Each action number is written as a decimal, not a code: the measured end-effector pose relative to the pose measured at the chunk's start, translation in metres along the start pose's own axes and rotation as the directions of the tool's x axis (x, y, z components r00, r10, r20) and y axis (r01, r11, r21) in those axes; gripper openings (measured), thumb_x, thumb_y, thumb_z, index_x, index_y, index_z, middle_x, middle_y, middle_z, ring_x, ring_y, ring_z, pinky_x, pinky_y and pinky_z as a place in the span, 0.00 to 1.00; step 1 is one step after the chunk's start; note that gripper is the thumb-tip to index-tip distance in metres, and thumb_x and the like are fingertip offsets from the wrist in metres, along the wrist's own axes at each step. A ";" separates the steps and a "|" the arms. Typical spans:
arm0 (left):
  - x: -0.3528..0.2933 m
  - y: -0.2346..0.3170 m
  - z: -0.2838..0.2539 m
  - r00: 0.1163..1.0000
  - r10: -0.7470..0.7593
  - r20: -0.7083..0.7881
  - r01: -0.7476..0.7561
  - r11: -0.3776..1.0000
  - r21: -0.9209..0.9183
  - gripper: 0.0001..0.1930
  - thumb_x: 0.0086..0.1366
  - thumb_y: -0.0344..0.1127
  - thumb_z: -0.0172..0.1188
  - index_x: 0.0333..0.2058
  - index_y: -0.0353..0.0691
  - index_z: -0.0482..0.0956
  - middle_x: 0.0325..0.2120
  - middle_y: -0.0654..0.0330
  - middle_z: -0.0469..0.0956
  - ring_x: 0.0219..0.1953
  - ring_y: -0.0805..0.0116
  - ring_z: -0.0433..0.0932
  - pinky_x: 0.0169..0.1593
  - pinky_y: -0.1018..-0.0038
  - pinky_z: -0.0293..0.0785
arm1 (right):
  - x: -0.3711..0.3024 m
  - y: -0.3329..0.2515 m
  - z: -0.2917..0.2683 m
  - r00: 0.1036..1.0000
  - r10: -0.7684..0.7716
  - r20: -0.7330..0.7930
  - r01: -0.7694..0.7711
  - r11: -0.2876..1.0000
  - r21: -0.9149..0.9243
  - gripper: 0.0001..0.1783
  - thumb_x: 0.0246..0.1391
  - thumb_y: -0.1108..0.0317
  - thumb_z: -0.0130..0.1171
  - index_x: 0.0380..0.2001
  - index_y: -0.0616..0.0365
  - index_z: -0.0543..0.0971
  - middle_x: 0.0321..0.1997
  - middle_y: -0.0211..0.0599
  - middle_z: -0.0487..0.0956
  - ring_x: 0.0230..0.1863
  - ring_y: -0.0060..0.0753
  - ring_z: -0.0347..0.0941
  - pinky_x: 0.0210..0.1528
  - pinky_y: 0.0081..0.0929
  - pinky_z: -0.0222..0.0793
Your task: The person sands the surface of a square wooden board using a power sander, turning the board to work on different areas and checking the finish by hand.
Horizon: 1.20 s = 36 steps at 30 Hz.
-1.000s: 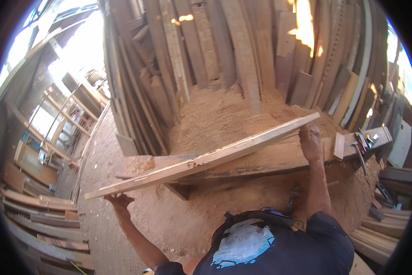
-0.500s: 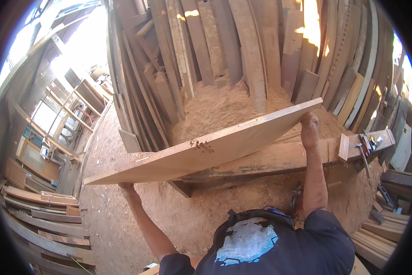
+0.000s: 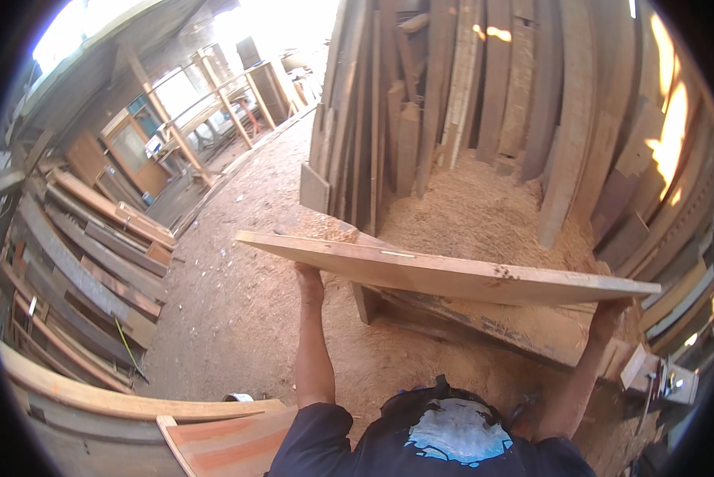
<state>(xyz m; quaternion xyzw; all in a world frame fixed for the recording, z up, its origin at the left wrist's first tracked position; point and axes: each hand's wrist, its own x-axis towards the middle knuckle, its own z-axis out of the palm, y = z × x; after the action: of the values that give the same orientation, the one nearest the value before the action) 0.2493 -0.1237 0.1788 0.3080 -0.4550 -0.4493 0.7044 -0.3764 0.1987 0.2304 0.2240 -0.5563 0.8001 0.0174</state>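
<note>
A long, pale wooden board (image 3: 421, 272) is held up across the view above a low wooden bench (image 3: 484, 318). Its near edge carries a dark, rough patch right of the middle. My left hand (image 3: 308, 275) grips the underside near the board's left end, fingers mostly hidden behind the wood. Close to the other end, my right hand (image 3: 611, 308) is wrapped round the lower edge. Wood shavings (image 3: 325, 228) lie on the bench's left end, behind the board.
Tall planks (image 3: 504, 87) lean in a row at the back, sawdust (image 3: 460, 203) heaped at their feet. Stacked timber (image 3: 95, 238) lines the left side. A reddish panel (image 3: 230, 437) lies at lower left. Small tools (image 3: 665, 383) rest on the bench's right end.
The board has swung from sloping up to the right to sloping slightly down to the right. Both hands have kept their hold, and the view has turned left.
</note>
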 end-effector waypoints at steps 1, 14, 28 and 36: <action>-0.004 0.002 0.005 1.000 0.008 -0.017 -0.008 1.000 -0.001 0.49 0.60 0.75 0.43 0.66 0.38 0.55 0.63 0.57 0.62 0.66 0.63 0.58 0.68 0.62 0.53 | 0.000 -0.007 -0.009 0.987 -0.072 0.141 0.122 0.916 -0.383 0.43 0.66 0.34 0.27 0.63 0.64 0.62 0.61 0.40 0.67 0.61 0.34 0.64 0.63 0.31 0.61; -0.029 0.035 0.047 0.998 0.067 -0.012 -0.067 0.992 -0.106 0.50 0.63 0.75 0.37 0.69 0.39 0.47 0.70 0.56 0.51 0.71 0.63 0.47 0.72 0.63 0.41 | -0.027 0.019 -0.004 0.954 0.192 0.229 -0.242 0.945 0.220 0.42 0.66 0.36 0.32 0.69 0.60 0.54 0.71 0.38 0.58 0.71 0.35 0.54 0.72 0.38 0.50; -0.099 0.149 0.170 0.784 0.450 0.427 -0.580 0.776 0.248 0.30 0.72 0.58 0.41 0.34 0.33 0.75 0.26 0.51 0.74 0.29 0.50 0.75 0.37 0.60 0.71 | 0.071 0.020 -0.088 0.999 0.012 -0.048 -0.005 0.988 0.155 0.40 0.68 0.38 0.31 0.69 0.59 0.50 0.64 0.44 0.64 0.63 0.36 0.62 0.67 0.36 0.57; -0.118 0.163 0.232 0.458 0.640 0.618 -0.731 0.666 -0.148 0.17 0.61 0.48 0.62 0.26 0.40 0.73 0.15 0.63 0.65 0.16 0.65 0.65 0.25 0.69 0.61 | 0.160 0.094 -0.172 0.966 -0.230 0.117 0.217 0.970 0.112 0.24 0.69 0.51 0.45 0.54 0.61 0.69 0.50 0.40 0.74 0.51 0.31 0.71 0.55 0.27 0.68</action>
<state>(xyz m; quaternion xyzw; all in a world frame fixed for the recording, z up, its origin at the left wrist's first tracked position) 0.0723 0.0448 0.3651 -0.0206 -0.7749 -0.1688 0.6088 -0.6052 0.2819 0.1594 0.3373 -0.4873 0.8032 0.0605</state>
